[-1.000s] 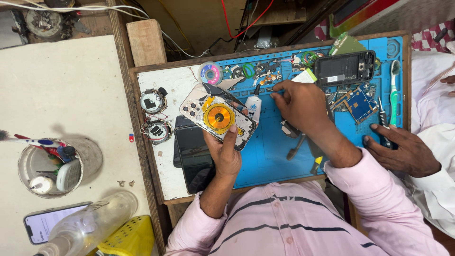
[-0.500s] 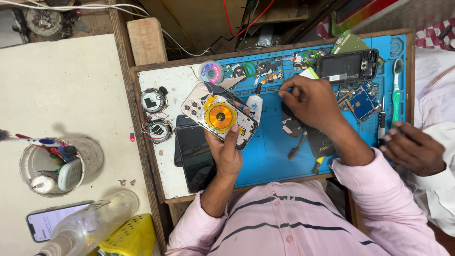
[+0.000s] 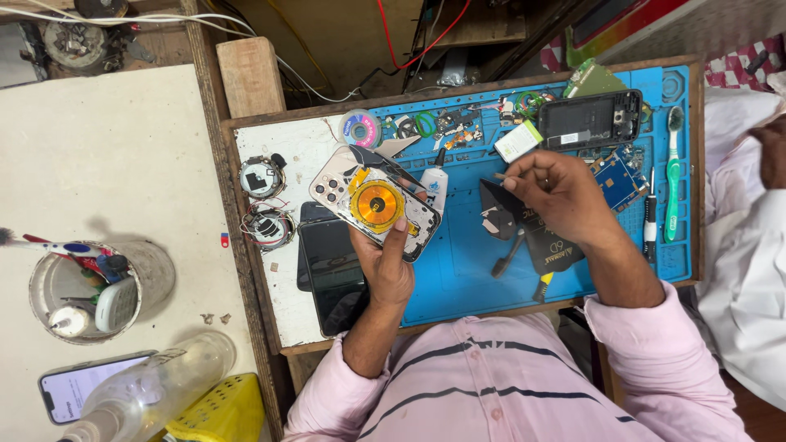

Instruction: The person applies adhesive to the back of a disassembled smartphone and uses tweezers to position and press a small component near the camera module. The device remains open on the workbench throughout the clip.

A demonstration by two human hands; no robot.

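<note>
Left hand (image 3: 385,266) grip clasping opened phone (image 3: 372,202); right hand (image 3: 561,196) grip pinching thin tool (image 3: 499,176), right of phone

My left hand (image 3: 385,266) reaches forward from a pink sleeve, palm up, thumb pressed flat on top of what it grips. My right hand (image 3: 561,196) hovers further right, fingers (image 3: 514,182) curled and pinched together, wrist bent inward.

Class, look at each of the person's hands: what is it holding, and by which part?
Left hand holds the opened phone back cover by its near edge, thumb on top. Right hand pinches a thin tool near its tip in its fingers.
</note>
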